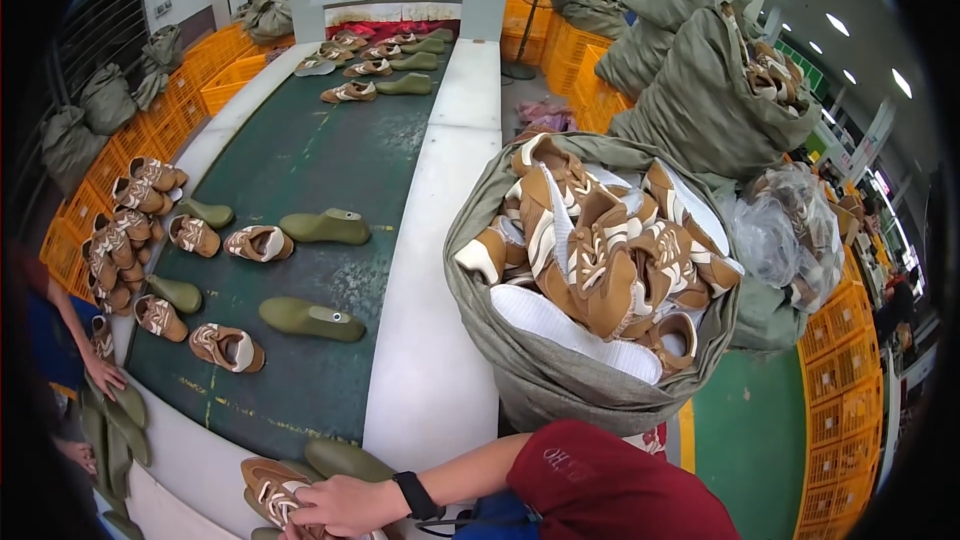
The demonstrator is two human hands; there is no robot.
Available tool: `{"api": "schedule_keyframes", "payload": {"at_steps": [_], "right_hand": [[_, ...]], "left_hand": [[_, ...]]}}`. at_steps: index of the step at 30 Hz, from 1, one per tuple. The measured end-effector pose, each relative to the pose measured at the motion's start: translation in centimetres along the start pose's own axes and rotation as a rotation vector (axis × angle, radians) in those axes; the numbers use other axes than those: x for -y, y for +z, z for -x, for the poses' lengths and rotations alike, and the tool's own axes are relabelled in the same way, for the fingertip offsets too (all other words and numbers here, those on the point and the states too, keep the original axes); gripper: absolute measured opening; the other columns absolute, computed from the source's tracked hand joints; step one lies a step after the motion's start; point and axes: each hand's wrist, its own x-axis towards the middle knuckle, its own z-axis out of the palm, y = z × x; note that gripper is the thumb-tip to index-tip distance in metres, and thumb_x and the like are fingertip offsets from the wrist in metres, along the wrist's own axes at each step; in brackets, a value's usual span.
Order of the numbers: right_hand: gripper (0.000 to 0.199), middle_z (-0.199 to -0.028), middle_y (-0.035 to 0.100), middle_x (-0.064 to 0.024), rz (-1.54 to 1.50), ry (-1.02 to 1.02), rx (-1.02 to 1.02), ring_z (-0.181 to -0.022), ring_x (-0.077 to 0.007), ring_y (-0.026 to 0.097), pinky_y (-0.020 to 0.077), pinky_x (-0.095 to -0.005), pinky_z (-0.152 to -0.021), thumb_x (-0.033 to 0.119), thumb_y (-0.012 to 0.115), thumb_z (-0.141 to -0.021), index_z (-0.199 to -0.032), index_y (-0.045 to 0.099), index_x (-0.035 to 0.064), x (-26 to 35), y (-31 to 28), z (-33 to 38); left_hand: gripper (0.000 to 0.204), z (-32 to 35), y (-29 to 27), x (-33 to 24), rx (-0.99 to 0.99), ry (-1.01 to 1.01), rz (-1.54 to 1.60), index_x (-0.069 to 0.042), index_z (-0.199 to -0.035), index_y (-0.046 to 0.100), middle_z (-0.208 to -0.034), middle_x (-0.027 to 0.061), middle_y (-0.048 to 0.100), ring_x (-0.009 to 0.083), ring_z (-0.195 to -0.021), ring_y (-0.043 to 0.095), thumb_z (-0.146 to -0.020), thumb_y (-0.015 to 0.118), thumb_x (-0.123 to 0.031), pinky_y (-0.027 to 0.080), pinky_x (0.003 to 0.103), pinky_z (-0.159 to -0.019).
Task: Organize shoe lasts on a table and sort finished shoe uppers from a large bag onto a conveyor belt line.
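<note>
At the bottom edge, my right hand, with a black band on its wrist, has its fingers closed on a brown sneaker upper with cream laces and stripes. The picture's lower edge cuts off the fingertips and part of the upper. Close behind the hand lies an olive-green shoe last, and more green shapes show partly beneath the upper. My left hand is out of view.
A green conveyor belt carries sneaker uppers and lasts in rows. On its right, a grey sack overflows with uppers. At left, another person's hand is near several stacked lasts. Orange crates line the right.
</note>
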Motion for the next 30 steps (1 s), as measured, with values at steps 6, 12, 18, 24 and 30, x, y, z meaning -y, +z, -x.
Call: {"api": "schedule_keyframes", "payload": {"at_steps": [6,12,18,24,30], "right_hand": [[0.028,-0.084,0.046,-0.0116,-0.032,0.024,-0.088,-0.071,-0.0322,0.052,0.0416,-0.0415,-0.059,0.001,0.056,-0.068,-0.094,0.051,0.0069,0.5,-0.4,1.3],[0.023,-0.084,0.046,-0.0128,0.031,-0.001,-0.011,-0.072,-0.0322,0.052,0.0419,-0.0419,-0.061,0.005,0.056,-0.072,-0.094,0.052,0.0063,1.8,-2.8,1.6],[0.024,-0.089,0.048,-0.0132,0.056,-0.081,-0.045,-0.067,-0.0337,0.054,0.0444,-0.0429,-0.053,0.013,0.059,-0.070,-0.093,0.055,0.0126,3.9,-3.8,2.1],[0.033,-0.092,0.051,-0.0125,0.051,-0.104,0.027,-0.074,-0.0333,0.056,0.0467,-0.0423,-0.058,0.012,0.060,-0.069,-0.102,0.056,0.0147,5.3,-4.7,2.5],[0.035,-0.095,0.053,-0.0122,-0.002,-0.134,0.042,-0.080,-0.0329,0.058,0.0479,-0.0422,-0.061,0.012,0.060,-0.070,-0.105,0.055,0.0153,6.5,-4.3,2.4]], "left_hand": [[0.048,0.5,-1.2,-0.8,0.104,0.026,0.076,-0.004,-0.121,0.054,-0.113,0.0212,0.051,0.0379,-0.104,0.051,-0.077,0.071,-0.010,0.043,0.045,-0.088],[0.022,1.0,-3.0,-2.6,0.054,0.067,0.311,0.001,-0.106,0.061,-0.099,0.0186,0.059,0.0334,-0.090,0.057,-0.085,0.060,-0.006,0.046,0.040,-0.082],[0.017,1.2,-5.0,-3.2,0.156,-0.003,0.359,0.002,-0.101,0.062,-0.093,0.0167,0.060,0.0300,-0.086,0.056,-0.087,0.058,-0.006,0.045,0.037,-0.077],[0.016,2.1,-6.2,-4.5,0.115,-0.283,0.500,0.003,-0.088,0.059,-0.080,0.0130,0.058,0.0230,-0.075,0.052,-0.089,0.057,-0.013,0.044,0.033,-0.072],[0.028,2.6,-6.6,-3.9,0.064,-0.427,0.563,0.003,-0.088,0.059,-0.078,0.0128,0.058,0.0213,-0.075,0.051,-0.092,0.052,-0.023,0.043,0.032,-0.071]]}}
